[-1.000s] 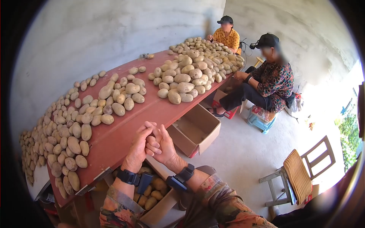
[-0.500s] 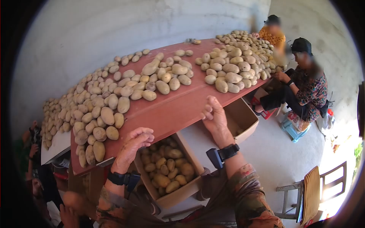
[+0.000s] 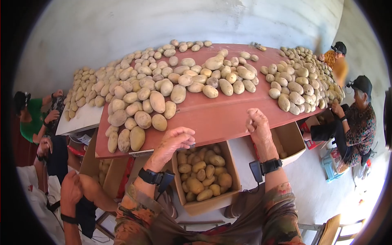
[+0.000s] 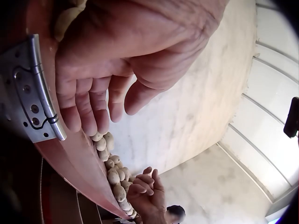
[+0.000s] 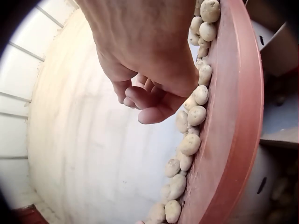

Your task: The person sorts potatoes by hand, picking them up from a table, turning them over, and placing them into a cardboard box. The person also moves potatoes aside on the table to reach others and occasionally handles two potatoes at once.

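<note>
My left hand (image 3: 173,143) is held above the near edge of the red table (image 3: 212,118), its fingers loosely bent and holding nothing. In the left wrist view that hand (image 4: 145,46) hangs beside a metal hinge (image 4: 35,93) on the table's edge. Farther right, my right hand (image 3: 260,127) is raised near the same edge, with loosely curled, empty fingers; the right wrist view shows this hand (image 5: 145,56) too. The hands are apart. Potatoes (image 3: 178,94) lie heaped behind the left hand, and a second heap (image 3: 297,98) covers the table's right part.
Below the table edge stands a cardboard box (image 3: 233,175) holding potatoes. Another box (image 3: 295,150) is to the right. Seated people are at both sides, one in green (image 3: 32,120) at left and one in a patterned top (image 3: 361,128) at right. A chair (image 3: 330,230) stands at lower right.
The hands, clasped together a second ago, have come apart and hold nothing. The head view has swung left, bringing in the people on that side.
</note>
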Tool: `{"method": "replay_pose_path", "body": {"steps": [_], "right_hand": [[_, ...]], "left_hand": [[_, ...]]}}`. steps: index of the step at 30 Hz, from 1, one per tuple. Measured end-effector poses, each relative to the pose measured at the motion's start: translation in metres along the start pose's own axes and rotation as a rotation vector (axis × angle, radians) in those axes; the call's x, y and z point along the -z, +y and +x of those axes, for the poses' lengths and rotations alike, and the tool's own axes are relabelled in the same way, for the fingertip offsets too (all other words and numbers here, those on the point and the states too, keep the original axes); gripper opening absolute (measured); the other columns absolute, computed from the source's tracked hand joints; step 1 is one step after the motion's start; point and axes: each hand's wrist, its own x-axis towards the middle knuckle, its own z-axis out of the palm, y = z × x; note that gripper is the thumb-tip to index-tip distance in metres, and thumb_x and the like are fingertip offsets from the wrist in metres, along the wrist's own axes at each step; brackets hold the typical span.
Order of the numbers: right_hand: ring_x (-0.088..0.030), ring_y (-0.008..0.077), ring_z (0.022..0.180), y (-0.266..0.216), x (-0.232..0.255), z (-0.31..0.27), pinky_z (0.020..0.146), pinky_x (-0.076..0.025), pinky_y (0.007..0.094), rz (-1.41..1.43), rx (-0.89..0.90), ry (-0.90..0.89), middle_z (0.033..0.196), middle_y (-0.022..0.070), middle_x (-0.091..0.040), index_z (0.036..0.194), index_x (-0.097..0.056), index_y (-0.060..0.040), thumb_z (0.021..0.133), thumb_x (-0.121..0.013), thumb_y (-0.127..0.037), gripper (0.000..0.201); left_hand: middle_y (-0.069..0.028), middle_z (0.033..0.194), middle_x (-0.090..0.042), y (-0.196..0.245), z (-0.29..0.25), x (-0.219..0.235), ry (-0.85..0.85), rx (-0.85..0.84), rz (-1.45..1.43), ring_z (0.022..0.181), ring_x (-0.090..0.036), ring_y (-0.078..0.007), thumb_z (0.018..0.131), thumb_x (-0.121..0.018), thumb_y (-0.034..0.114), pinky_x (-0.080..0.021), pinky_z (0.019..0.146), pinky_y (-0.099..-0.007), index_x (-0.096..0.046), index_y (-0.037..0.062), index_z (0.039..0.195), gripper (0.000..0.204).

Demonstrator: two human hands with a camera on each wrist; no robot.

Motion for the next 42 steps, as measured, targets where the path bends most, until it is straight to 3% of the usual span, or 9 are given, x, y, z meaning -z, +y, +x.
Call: {"method": "replay_pose_path", "body": {"steps": [5, 11, 26, 29, 32, 35, 37, 40, 42], "right_hand": [[-0.048, 0.0071, 0.050, 0.010, -0.038, -0.018, 0.046, -0.045, 0.0220, -0.175, -0.164, -0.233, 0.067, -0.0001, -0.056, 0.092, -0.065, -0.0041, 0.093, -0.065, -0.014, 0.010], [-0.054, 0.0059, 0.055, 0.030, -0.040, -0.012, 0.045, -0.045, 0.0194, -0.425, -0.177, -0.264, 0.069, 0.0000, -0.058, 0.093, -0.066, -0.0027, 0.094, -0.063, -0.012, 0.009], [-0.057, 0.0078, 0.065, 0.051, -0.049, -0.021, 0.055, -0.050, 0.0249, -0.798, -0.193, -0.293, 0.076, 0.0009, -0.062, 0.096, -0.067, -0.0039, 0.090, -0.064, -0.019, 0.016], [-0.059, 0.0110, 0.070, 0.051, -0.050, -0.023, 0.061, -0.051, 0.0290, -0.871, -0.209, -0.311, 0.078, 0.0031, -0.064, 0.097, -0.068, -0.0030, 0.089, -0.065, -0.019, 0.019], [-0.063, 0.0157, 0.077, 0.052, -0.044, -0.020, 0.072, -0.052, 0.0331, -0.951, -0.100, -0.375, 0.082, 0.0073, -0.068, 0.101, -0.068, -0.0021, 0.088, -0.065, -0.020, 0.022], [-0.065, 0.0189, 0.084, 0.032, -0.034, -0.017, 0.081, -0.052, 0.0344, -1.125, 0.013, -0.344, 0.088, 0.0116, -0.071, 0.105, -0.069, -0.0022, 0.087, -0.065, -0.020, 0.026], [-0.066, 0.0197, 0.088, 0.026, -0.015, -0.005, 0.081, -0.052, 0.0328, -1.134, 0.109, -0.156, 0.091, 0.0123, -0.072, 0.106, -0.069, -0.0013, 0.088, -0.065, -0.018, 0.025], [-0.065, 0.0227, 0.086, 0.011, 0.013, 0.011, 0.079, -0.054, 0.0358, -0.730, 0.245, 0.122, 0.094, 0.0100, -0.069, 0.109, -0.068, 0.0000, 0.092, -0.063, -0.017, 0.024], [-0.063, 0.0232, 0.090, -0.002, 0.024, 0.014, 0.078, -0.054, 0.0380, -0.418, 0.214, 0.246, 0.102, 0.0099, -0.066, 0.117, -0.063, -0.0012, 0.094, -0.062, -0.019, 0.029]], "left_hand": [[-0.0071, 0.100, -0.067, 0.003, -0.007, 0.000, -0.024, -0.020, 0.071, 0.094, -0.064, -0.0139, 0.098, -0.056, 0.025, -0.052, 0.083, -0.0270, -0.064, 0.0032, 0.113, 0.028], [-0.0072, 0.101, -0.066, -0.007, -0.007, 0.001, -0.036, -0.012, 0.135, 0.095, -0.064, -0.0133, 0.097, -0.057, 0.025, -0.051, 0.083, -0.0270, -0.064, 0.0017, 0.113, 0.029], [-0.0077, 0.101, -0.066, -0.011, -0.011, -0.008, -0.066, -0.010, 0.233, 0.093, -0.063, -0.0130, 0.098, -0.055, 0.023, -0.051, 0.081, -0.0264, -0.063, 0.0006, 0.115, 0.029], [-0.0073, 0.099, -0.066, -0.013, -0.011, -0.006, -0.062, -0.005, 0.233, 0.091, -0.063, -0.0124, 0.098, -0.055, 0.022, -0.051, 0.080, -0.0259, -0.063, 0.0002, 0.115, 0.029], [-0.0070, 0.099, -0.066, -0.014, -0.014, -0.007, -0.066, -0.016, 0.238, 0.089, -0.062, -0.0117, 0.097, -0.055, 0.021, -0.051, 0.080, -0.0257, -0.063, -0.0002, 0.115, 0.028], [-0.0066, 0.098, -0.066, -0.012, -0.014, -0.009, -0.064, -0.019, 0.232, 0.088, -0.062, -0.0116, 0.097, -0.055, 0.020, -0.051, 0.079, -0.0255, -0.063, -0.0004, 0.114, 0.028], [-0.0062, 0.097, -0.066, -0.012, -0.016, -0.008, -0.055, -0.028, 0.227, 0.088, -0.062, -0.0116, 0.097, -0.055, 0.020, -0.051, 0.078, -0.0255, -0.063, -0.0004, 0.113, 0.028], [-0.0053, 0.096, -0.065, -0.019, -0.012, -0.006, -0.061, -0.042, 0.219, 0.088, -0.061, -0.0115, 0.097, -0.055, 0.021, -0.051, 0.078, -0.0257, -0.064, -0.0002, 0.113, 0.028], [-0.0045, 0.095, -0.065, -0.021, -0.008, -0.005, -0.078, -0.043, 0.225, 0.087, -0.061, -0.0113, 0.097, -0.055, 0.022, -0.051, 0.077, -0.0260, -0.064, -0.0001, 0.112, 0.028]]}}
